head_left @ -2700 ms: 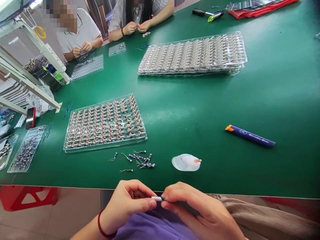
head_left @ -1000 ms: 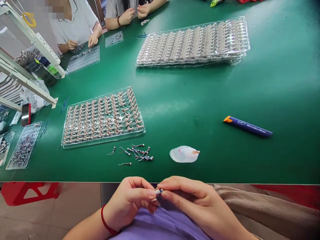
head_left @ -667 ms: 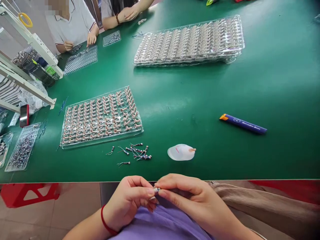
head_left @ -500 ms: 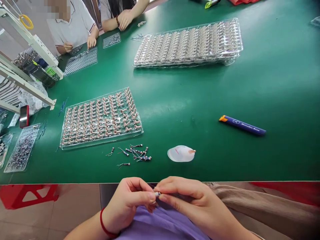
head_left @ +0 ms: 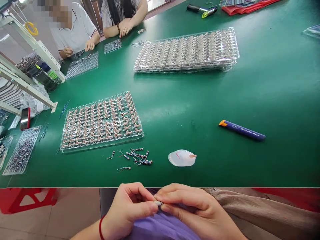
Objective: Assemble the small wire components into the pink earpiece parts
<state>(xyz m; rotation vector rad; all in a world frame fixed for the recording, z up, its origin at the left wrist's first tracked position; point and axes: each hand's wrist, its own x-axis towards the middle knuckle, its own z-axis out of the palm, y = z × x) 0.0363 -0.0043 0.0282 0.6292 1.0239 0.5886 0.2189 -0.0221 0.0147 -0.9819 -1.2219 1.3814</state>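
Just off the table's front edge, over my lap, my left hand point(head_left: 131, 208) pinches a small whitish piece point(head_left: 157, 203) between thumb and forefinger. My right hand point(head_left: 192, 208) is closed on the dark right end of the same piece; fingertips cover most of it, so its kind is unclear. On the table beyond lie several small wired circuit boards point(head_left: 140, 158) in a loose pile. To their right is a translucent white squeeze bottle point(head_left: 182, 158) on its side, with a tan nozzle. A clear plastic tray point(head_left: 100, 147) of beige, pipe-shaped parts stands to the left.
Stacked filled trays point(head_left: 185, 53) lie farther back on the green table point(head_left: 180, 103). A blue box cutter point(head_left: 242, 130) rests at right, a parts-filled grid tray point(head_left: 22, 150) and a phone point(head_left: 25, 118) at left. Two people sit opposite, near a white metal frame point(head_left: 37, 50).
My hands stay together; the white piece shows less than at first and its angle shifts slightly. The view has tilted down and back up. One person opposite has lowered their hands to the table.
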